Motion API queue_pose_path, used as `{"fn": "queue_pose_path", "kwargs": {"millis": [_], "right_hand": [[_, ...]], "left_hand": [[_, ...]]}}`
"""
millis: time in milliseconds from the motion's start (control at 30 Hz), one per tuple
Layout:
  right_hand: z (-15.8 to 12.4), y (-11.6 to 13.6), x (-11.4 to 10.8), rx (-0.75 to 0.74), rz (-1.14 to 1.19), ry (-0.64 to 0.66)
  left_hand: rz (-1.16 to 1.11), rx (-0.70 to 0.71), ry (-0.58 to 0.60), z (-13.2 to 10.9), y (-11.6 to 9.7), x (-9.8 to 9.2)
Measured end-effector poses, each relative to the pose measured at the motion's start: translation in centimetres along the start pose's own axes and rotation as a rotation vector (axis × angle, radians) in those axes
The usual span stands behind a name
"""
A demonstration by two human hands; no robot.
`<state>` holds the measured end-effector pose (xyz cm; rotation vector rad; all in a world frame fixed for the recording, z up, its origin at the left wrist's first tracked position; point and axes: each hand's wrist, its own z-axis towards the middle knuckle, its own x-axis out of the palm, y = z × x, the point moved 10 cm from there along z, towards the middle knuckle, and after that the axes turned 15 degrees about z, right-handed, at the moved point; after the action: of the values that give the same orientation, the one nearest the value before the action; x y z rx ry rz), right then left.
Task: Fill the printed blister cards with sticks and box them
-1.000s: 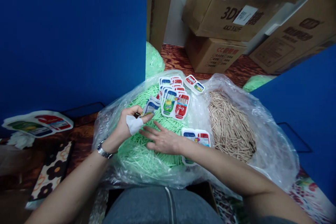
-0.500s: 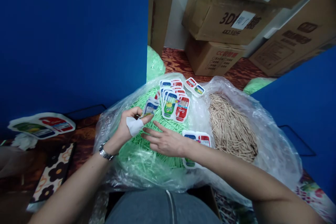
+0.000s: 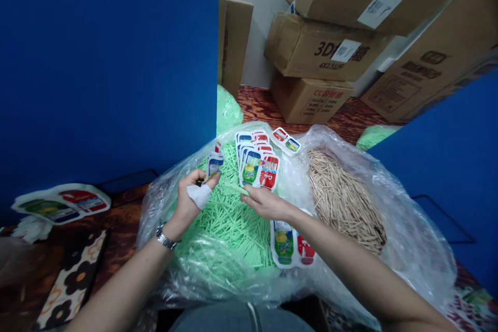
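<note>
My left hand point(image 3: 190, 194) is closed on a small printed pouch point(image 3: 213, 165), held upright over the green sticks. A white wrap point(image 3: 200, 193) covers part of that hand near the thumb. My right hand point(image 3: 266, 202) pinches a few thin green sticks point(image 3: 232, 188) whose ends point towards the left hand. Beneath both hands lies a heap of light green sticks point(image 3: 237, 231) in a clear plastic bag point(image 3: 167, 254). Just beyond the right fingertips is an overlapping pile of twin Sprite and Cola pouches point(image 3: 252, 168). Another twin pouch point(image 3: 284, 243) sits partly under my right forearm.
Brown sticks point(image 3: 344, 202) fill another clear bag on the right. One twin pouch point(image 3: 287, 141) lies between the bags at the back. Cardboard boxes point(image 3: 311, 101) are stacked behind. Blue panels point(image 3: 109, 62) flank both sides. A large pouch-shaped sign point(image 3: 62, 203) lies at left.
My right hand has moved right, away from my left hand, and now pinches green sticks. The pouch in my left hand has turned more upright. The camera view has tilted up slightly.
</note>
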<state>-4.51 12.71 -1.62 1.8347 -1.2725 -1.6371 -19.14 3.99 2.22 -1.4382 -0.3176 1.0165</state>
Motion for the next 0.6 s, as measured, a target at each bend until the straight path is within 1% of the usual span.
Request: {"fn": "queue_pose_path", "kwargs": {"millis": [67,133,167,233,267,367,433,467,533,600], "right_hand": [[-0.4,-0.8,1.3,0.041,0.454,0.076],[-0.9,-0.9,3.4,0.109,0.837,0.212],[-1.2,-0.7,4.4,0.138,0.961,0.276],[-1.6,-0.1,5.7,0.173,1.066,0.364],[-1.5,0.1,6.0,0.184,1.077,0.379],[-0.9,0.7,6.0,0.184,1.088,0.365],[-0.5,0.8,5.6,0.162,1.08,0.339],[-0.3,0.6,5.1,0.144,1.045,0.312],[-0.3,0.0,3.5,0.089,0.854,0.197],[-0.7,-0.6,1.4,0.021,0.499,0.05]], "left_hand": [[0.031,0.01,-0.033,0.3,0.4,0.2],[0.06,0.032,-0.053,0.5,0.5,0.7],[0.068,0.044,-0.053,0.5,0.5,1.1],[0.073,0.068,-0.025,0.5,0.2,2.1],[0.074,0.082,-0.001,0.3,0.0,2.7],[0.077,0.128,0.08,-0.3,-0.8,4.3],[0.074,0.14,0.103,-0.5,-1.1,4.7],[0.072,0.137,0.099,-0.5,-1.2,4.5],[0.072,0.117,0.064,-0.2,-1.0,3.7],[0.07,0.091,0.032,0.2,-0.8,2.6]]}}
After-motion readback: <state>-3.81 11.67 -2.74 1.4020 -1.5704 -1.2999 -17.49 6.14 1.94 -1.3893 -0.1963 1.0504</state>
